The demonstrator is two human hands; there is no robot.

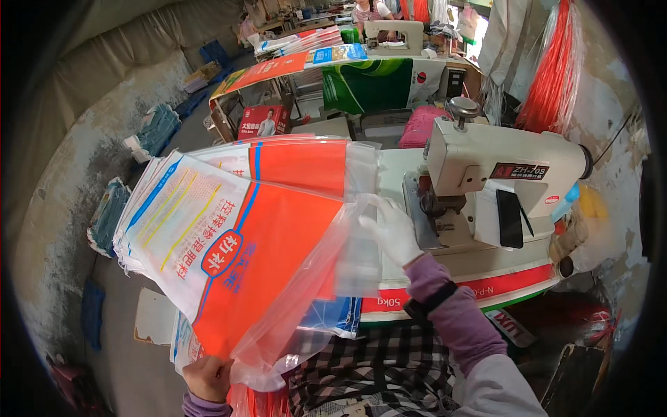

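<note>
A printed woven sack [278,243], orange and white with a blue stripe, slants across the pile in front of me. A clear plastic liner [278,340] sticks out past its edge. My bare left hand [207,377] is closed around the sack's near corner, low in the picture. In a white glove, my right hand [390,228] is at the far corner, its fingers on the clear liner beside the sewing machine [504,163]. Glove and film blend, so the fingertips are hard to make out. Beneath lies a stack of similar sacks [299,158].
A black phone [509,219] and a pen rest on the machine's bed. Red and white strands [552,69] hang at the right. Farther off stand a covered table [278,69], a second sewing machine [394,36] and a person [370,11]. Bundles [156,128] lie along the left wall.
</note>
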